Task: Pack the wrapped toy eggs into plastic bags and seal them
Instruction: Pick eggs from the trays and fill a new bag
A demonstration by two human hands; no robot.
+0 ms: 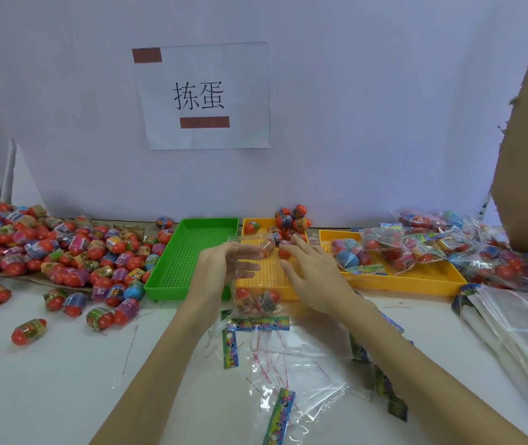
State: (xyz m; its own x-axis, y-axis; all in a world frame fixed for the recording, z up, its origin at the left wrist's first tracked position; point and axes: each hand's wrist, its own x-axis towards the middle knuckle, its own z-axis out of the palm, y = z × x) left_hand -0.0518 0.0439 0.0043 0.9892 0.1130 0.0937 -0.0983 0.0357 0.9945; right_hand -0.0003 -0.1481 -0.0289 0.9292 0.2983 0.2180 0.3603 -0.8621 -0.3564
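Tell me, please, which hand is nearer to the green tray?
Left. The left hand holds the clear bag right at the green tray's right edge; the right hand is farther right, over the yellow tray.

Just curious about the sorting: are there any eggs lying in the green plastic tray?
No, the green plastic tray shows only its bare perforated floor.

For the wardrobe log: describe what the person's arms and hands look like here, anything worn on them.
Both forearms are bare as far as the picture shows, with no sleeve in sight. The left hand and right hand wear no gloves. No ring, watch or wristband is visible. The nails look short and unpainted, though the picture is soft.
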